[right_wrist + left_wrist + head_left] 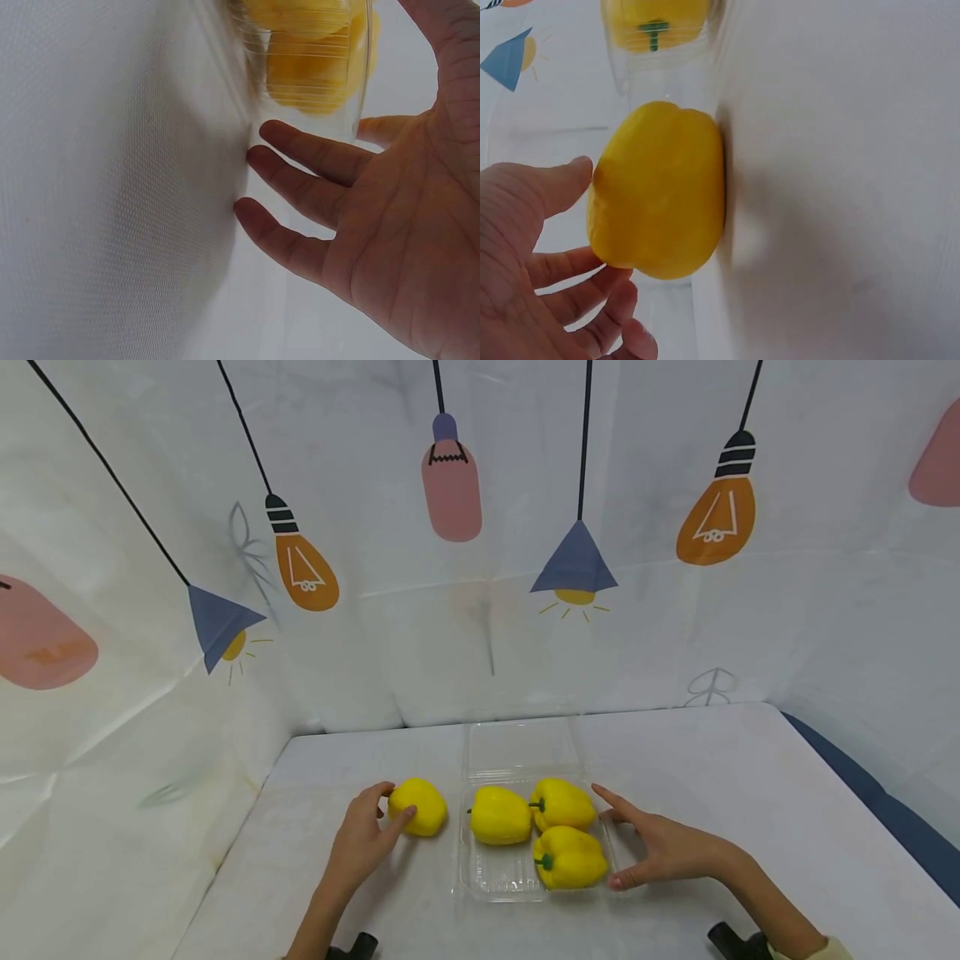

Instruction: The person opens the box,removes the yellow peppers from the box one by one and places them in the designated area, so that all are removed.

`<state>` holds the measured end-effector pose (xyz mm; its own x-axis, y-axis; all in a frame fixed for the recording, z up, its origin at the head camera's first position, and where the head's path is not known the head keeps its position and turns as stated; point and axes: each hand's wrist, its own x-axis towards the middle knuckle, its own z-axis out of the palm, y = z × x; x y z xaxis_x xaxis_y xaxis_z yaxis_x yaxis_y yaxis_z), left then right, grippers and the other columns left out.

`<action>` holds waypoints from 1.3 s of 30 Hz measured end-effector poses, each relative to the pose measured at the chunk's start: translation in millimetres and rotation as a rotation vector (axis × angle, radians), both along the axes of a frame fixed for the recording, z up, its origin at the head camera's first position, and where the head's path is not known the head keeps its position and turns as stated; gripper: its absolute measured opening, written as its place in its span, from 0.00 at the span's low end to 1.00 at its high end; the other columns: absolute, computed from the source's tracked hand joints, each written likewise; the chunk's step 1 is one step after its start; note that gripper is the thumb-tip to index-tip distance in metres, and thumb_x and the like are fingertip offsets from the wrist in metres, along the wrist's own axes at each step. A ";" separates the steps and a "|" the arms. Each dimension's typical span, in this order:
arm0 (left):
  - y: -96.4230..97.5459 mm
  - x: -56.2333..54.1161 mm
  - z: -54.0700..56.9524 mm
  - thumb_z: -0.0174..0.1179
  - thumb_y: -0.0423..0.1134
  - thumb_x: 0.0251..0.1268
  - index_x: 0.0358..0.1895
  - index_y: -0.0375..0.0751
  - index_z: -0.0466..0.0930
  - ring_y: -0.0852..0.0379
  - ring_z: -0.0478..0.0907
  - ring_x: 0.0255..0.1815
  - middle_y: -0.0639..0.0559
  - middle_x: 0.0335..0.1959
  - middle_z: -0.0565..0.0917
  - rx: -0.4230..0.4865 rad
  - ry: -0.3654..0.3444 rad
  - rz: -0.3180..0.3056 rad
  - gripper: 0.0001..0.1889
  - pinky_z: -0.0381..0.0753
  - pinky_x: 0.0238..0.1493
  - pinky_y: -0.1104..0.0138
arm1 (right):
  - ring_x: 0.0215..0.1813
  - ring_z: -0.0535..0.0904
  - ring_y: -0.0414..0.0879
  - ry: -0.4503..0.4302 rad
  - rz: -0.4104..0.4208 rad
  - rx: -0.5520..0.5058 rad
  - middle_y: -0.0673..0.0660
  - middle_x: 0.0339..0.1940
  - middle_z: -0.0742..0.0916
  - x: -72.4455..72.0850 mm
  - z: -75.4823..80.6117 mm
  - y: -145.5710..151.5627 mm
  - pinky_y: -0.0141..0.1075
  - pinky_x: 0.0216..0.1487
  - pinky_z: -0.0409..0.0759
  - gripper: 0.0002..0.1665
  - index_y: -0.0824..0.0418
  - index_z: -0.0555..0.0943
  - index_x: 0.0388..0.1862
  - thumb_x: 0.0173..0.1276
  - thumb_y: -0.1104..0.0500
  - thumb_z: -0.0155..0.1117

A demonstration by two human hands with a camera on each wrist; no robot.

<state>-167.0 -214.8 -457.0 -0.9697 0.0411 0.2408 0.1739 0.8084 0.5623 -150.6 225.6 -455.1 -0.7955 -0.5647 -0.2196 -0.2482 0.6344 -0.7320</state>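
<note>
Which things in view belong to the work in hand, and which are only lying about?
Likely work:
single yellow pepper, at left hand
clear container, beside right hand
three yellow peppers inside

Just surroundings:
white table
printed backdrop
dark blue thing

Your head view's decently bright imo: the backdrop (112, 760) looks warmer left of the clear tray (502, 887), greyer right of it. You've got small glints on the tray's plastic. Your right wrist shot's dimmer, soft shadow across the tabletop (97, 187) near the tray, yellow peppers (307, 71) behind its side kinda mushy.
</note>
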 end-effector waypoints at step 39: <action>8.9 2.4 -1.4 0.57 0.38 0.65 0.62 0.41 0.70 0.57 0.70 0.38 0.46 0.57 0.72 -0.059 0.062 -0.030 0.22 0.74 0.35 0.67 | 0.68 0.62 0.64 0.008 0.002 0.005 0.62 0.66 0.70 -0.1 1.8 -0.1 0.67 0.59 0.59 0.66 0.42 0.37 0.76 0.52 0.42 0.73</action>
